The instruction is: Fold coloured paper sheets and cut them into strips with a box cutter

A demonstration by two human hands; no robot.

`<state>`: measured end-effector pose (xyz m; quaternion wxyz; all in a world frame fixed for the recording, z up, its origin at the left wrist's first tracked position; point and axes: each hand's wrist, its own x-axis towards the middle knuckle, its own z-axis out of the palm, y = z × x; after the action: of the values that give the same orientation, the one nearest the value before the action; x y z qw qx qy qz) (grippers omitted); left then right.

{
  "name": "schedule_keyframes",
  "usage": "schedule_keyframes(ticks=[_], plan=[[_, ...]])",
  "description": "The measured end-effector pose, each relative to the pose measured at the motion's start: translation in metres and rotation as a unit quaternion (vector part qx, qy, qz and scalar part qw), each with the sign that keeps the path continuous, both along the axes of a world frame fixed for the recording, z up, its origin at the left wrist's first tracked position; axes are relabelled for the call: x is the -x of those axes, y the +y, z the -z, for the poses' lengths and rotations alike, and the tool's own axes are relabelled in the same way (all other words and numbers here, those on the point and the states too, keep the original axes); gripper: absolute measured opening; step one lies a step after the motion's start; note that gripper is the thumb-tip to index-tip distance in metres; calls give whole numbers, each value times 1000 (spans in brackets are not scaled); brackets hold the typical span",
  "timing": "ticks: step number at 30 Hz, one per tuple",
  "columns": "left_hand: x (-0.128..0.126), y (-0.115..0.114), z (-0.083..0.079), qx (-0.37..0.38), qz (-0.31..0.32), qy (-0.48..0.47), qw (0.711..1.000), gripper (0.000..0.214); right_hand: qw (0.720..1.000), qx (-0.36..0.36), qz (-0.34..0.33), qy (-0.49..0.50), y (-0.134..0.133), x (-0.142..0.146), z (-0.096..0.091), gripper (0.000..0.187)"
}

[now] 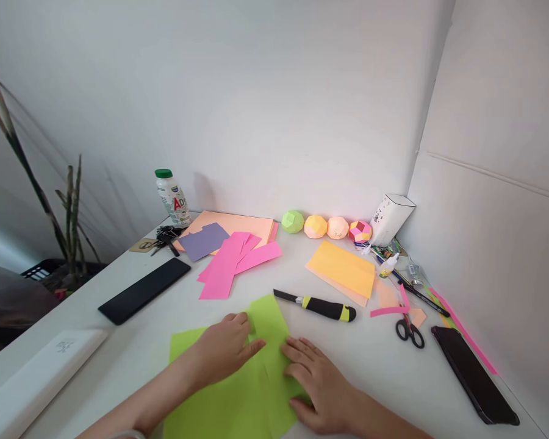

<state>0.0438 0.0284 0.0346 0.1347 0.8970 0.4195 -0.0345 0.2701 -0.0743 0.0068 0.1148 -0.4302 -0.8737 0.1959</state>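
A lime-green sheet of paper [238, 396] lies on the white table [132, 347] near the front edge, with a smaller green piece [268, 314] folded or laid across its top. My left hand [222, 350] rests flat on the paper, fingers stretched out toward the fold. My right hand [318, 381] presses on the paper's right side, fingers spread and slightly bent. Neither hand holds anything. A black and yellow utility knife [318, 305] lies just beyond the green paper.
Pink strips [233, 259], purple paper [204, 241] and an orange stack [231, 222] sit at mid-table. Orange sheets [343, 268], scissors [409, 329], a glue bottle [388, 265] and a phone [473, 375] lie right. Paper balls [315, 225] line the wall. A bottle [172, 198], keys [165, 235], a black bar [144, 289].
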Motion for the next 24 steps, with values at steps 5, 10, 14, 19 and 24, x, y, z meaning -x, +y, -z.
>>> schedule_keyframes(ticks=[5,10,14,19,24], plan=[[-23,-23,0,-157,-124,94,975,29,1000,14,-21,3,3,3,-3,43],[-26,-27,8,-229,-141,26,963,50,1000,3,-17,12,3,3,-1,44],[-29,-19,29,-177,31,-15,984,60,1000,6,-19,8,3,3,-1,43],[-35,-12,51,-94,68,-25,993,63,1000,8,-3,8,4,0,-4,42],[-30,-2,55,-98,81,-65,990,76,1000,-2,-10,8,4,-4,-9,36]])
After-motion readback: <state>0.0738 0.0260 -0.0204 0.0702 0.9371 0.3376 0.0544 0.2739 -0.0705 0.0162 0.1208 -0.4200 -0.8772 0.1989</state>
